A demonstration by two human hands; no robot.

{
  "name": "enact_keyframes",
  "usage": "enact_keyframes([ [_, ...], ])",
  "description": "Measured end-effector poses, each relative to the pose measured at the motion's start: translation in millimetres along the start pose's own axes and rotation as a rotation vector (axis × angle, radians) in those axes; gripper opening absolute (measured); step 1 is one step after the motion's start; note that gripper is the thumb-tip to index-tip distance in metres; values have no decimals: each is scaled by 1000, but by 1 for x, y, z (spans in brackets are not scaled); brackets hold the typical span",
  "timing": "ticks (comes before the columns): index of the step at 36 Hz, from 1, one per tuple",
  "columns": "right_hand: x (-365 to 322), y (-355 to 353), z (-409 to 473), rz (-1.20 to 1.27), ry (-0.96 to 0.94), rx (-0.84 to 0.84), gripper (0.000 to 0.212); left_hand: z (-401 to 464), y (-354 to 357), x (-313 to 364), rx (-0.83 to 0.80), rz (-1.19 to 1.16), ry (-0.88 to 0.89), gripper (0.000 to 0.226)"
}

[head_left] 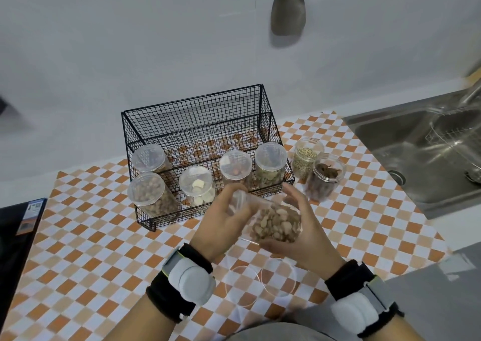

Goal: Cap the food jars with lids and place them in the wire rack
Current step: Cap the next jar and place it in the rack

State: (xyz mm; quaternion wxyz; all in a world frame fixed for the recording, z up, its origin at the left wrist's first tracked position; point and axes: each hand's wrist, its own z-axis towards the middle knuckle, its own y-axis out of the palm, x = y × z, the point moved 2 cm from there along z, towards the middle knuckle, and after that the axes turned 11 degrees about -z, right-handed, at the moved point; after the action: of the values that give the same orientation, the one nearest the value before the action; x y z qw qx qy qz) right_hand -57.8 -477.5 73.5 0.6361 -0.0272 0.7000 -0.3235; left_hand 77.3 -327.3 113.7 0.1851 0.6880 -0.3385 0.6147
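A nut-filled jar [273,223] is held tilted just in front of the wire rack [205,156], right hand [299,226] curled round its body, left hand [223,218] gripping the lid end. This looks like the capping step; next it needs an upright placement in the rack beside the five capped jars, while two open jars [317,169] wait right of the rack and two loose lids [260,283] lie nearer the person

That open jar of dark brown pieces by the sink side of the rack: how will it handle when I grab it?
The dark-filled jar looks like clear rigid plastic, so probably stiff but smooth and a bit slippery. It seems only partly filled, so likely light. It has no lid, so tilting it may spill; it stands close to the green-seed jar, which a sideways push might knock.
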Motion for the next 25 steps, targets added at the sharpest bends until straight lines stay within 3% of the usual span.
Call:
enact_keyframes([
  [4, 5, -2, 3, 309, 74, -96, 106, 4, -9, 1, 32, -86, -28, 45],
  [9, 4, 4, 5, 431, 101, -87, 80, 5, -14, 3, 7, -64, -40, 49],
  [13, 2, 6, 5, 477, 116, -81, 80, 6, -17, 5, -23, -64, -55, 45],
  [17, -3, 7, 3, 517, 156, -100, 75, 4, -19, 10, -21, -67, -35, 22],
  [20, -8, 7, 3, 549, 182, -104, 70, 2, -19, 12, -39, -66, -18, 25],
  [25, -15, 8, 3, 624, 251, -133, 86, -3, -18, 15, -51, -46, 33, 25],
])
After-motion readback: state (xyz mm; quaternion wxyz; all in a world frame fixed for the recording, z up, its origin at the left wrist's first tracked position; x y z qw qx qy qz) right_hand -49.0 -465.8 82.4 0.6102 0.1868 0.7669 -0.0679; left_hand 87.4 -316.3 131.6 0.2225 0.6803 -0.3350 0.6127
